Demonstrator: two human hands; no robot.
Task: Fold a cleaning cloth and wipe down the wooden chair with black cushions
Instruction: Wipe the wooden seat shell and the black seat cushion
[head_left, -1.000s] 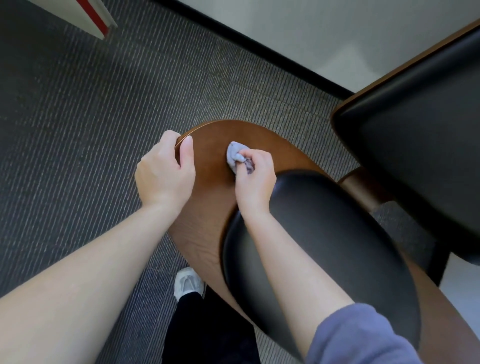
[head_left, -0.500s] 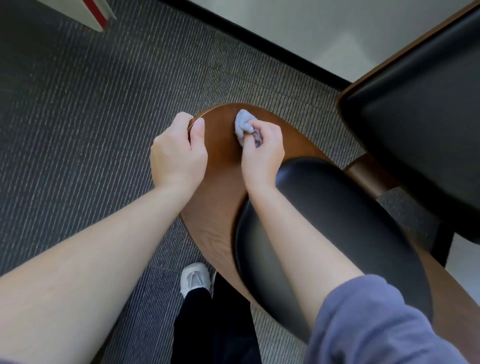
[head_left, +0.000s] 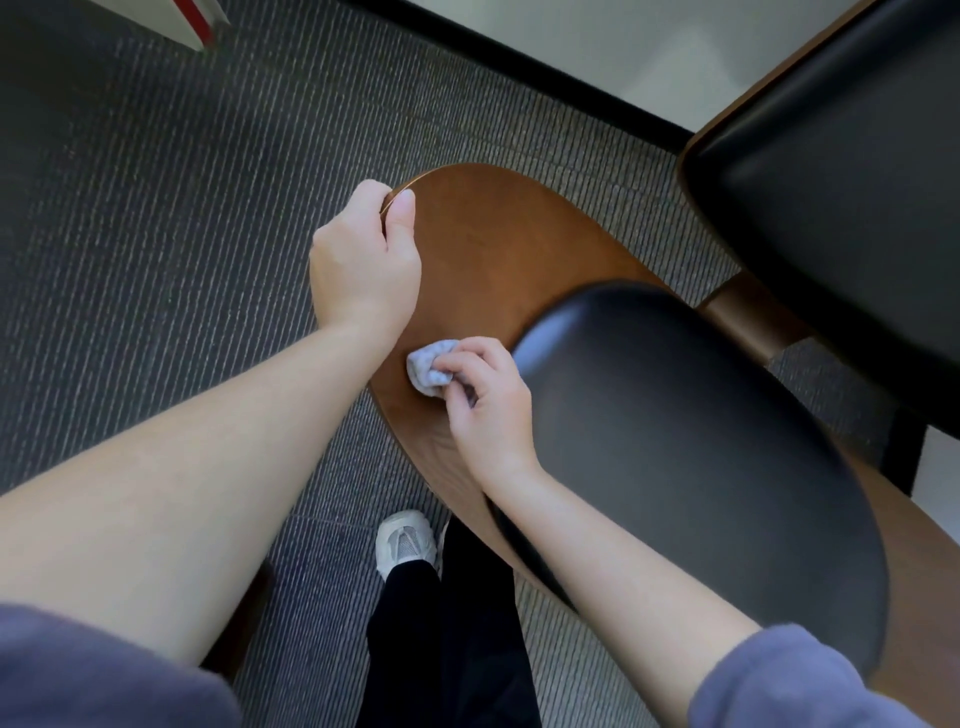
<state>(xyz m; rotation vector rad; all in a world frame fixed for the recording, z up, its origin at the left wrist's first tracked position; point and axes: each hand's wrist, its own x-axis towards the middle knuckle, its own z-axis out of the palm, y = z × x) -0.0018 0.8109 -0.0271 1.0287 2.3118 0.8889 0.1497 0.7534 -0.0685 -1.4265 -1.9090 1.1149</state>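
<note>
The cloth (head_left: 428, 371), bunched and pinched in the right hand (head_left: 485, 405), presses on the wood panel (head_left: 493, 239) at its near left edge, just beside the cushion (head_left: 675, 441), while the left hand (head_left: 363, 265) grips the far rim, so bare wood lies ahead.

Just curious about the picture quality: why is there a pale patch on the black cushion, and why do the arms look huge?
Head view: soft glare off the glossy black cushion; wide-angle lens enlarges the near forearms and bends the carpet lines.
</note>
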